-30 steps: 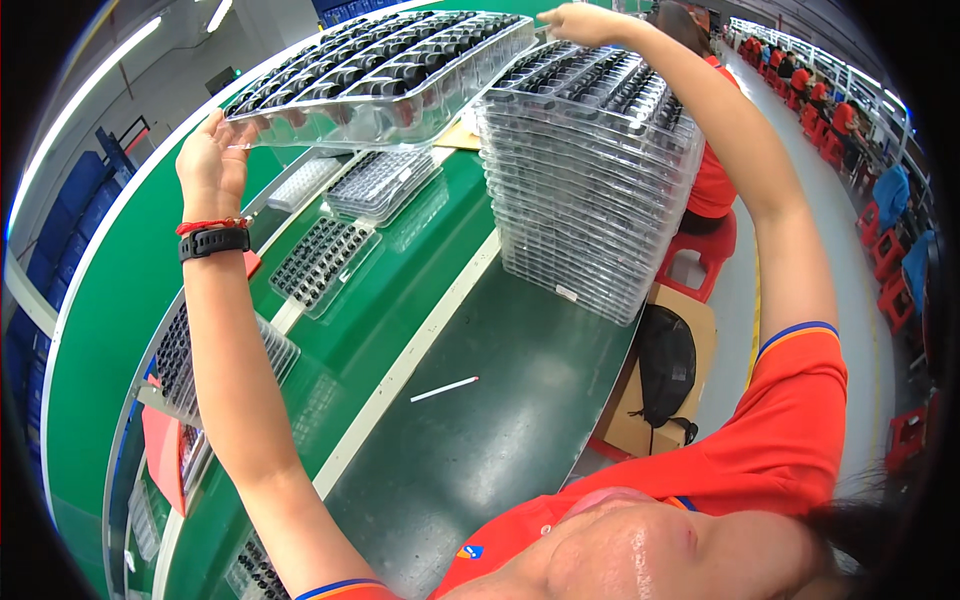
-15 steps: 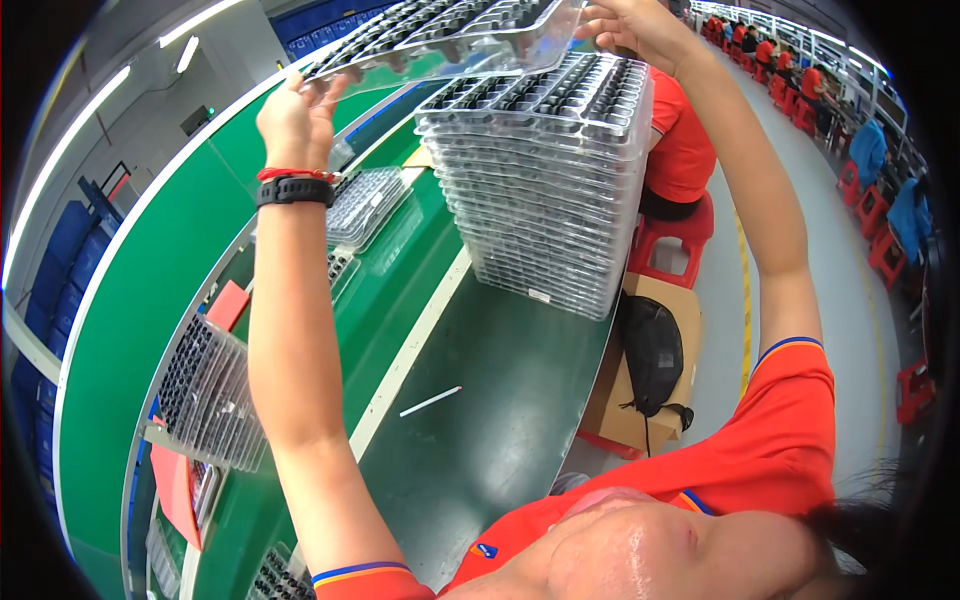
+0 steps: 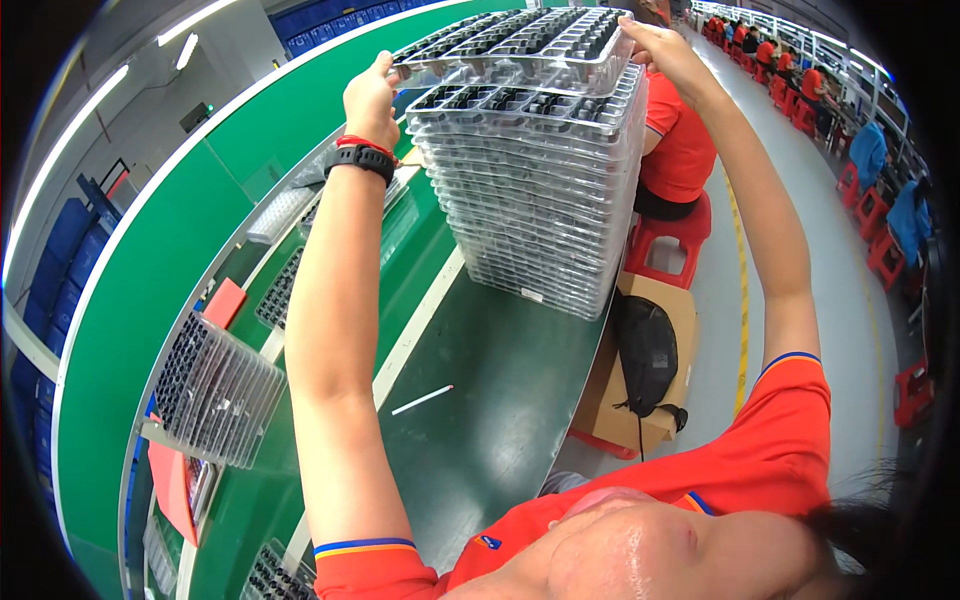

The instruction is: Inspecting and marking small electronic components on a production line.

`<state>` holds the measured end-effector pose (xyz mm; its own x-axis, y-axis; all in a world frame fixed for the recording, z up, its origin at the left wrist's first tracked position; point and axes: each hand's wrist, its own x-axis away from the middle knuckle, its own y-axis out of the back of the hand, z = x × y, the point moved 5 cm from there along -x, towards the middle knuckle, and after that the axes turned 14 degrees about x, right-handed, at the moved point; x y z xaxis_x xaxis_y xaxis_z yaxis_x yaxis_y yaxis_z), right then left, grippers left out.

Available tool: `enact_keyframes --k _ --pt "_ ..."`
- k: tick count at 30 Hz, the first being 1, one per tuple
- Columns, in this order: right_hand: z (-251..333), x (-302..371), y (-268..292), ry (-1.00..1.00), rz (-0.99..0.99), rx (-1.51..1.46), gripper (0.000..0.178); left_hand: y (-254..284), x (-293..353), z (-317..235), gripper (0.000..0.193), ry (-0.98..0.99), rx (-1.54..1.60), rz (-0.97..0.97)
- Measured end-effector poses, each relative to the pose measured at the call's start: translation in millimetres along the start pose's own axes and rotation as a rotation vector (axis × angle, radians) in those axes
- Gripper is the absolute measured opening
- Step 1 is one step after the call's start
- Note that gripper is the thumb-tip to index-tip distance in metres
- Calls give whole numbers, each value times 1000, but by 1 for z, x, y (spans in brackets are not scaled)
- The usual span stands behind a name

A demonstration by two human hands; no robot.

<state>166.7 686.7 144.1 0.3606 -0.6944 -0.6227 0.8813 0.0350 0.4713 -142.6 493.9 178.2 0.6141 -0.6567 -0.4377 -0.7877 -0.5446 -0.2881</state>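
A clear plastic tray (image 3: pixel 510 50) filled with rows of small black parts is held up in both my hands. My left hand (image 3: pixel 370 105), with a black band and a red cord at its wrist, is closed on the tray's left edge. At the right corner, the fingers of my right hand (image 3: pixel 675 62) pinch the rim. Just beneath is a tall stack of similar clear trays (image 3: pixel 535 210), its top one also bearing black parts. The held tray is level and close above the stack; whether its far side touches is hidden.
On the green bench (image 3: pixel 490 400) lies a thin white stick (image 3: pixel 422 400). Leaning trays (image 3: pixel 215 390) and red folders (image 3: pixel 175 490) are at left. A cardboard box (image 3: pixel 600 410) with a black bag (image 3: pixel 648 350), a red stool (image 3: pixel 675 245) and a seated co-worker (image 3: pixel 670 150) are at right.
Both hands have brought the tray from the upper left to the right and lower, so it is now over the stack. My left forearm has swung rightward.
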Motion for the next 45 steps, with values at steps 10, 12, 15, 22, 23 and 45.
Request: enact_keyframes --k 10,12,15,22,23,45 --pt "-31 -2 -4 -46 -16 75 56 -9 -3 20 53 -50 15 104" --pt "-34 -1 -5 -55 -26 78 56 -8 -4 26 55 -28 8 96" --pt "-35 2 -5 -71 -45 89 56 -7 -1 28 51 -32 35 62" --pt "-40 8 -5 -12 -55 60 52 -7 5 39 54 -32 65 55" --pt "-42 8 -4 -15 -55 59 52 -5 5 41 55 -23 68 38" --pt "-30 52 -21 77 -112 -80 43 9 32 50 58 8 -63 46"
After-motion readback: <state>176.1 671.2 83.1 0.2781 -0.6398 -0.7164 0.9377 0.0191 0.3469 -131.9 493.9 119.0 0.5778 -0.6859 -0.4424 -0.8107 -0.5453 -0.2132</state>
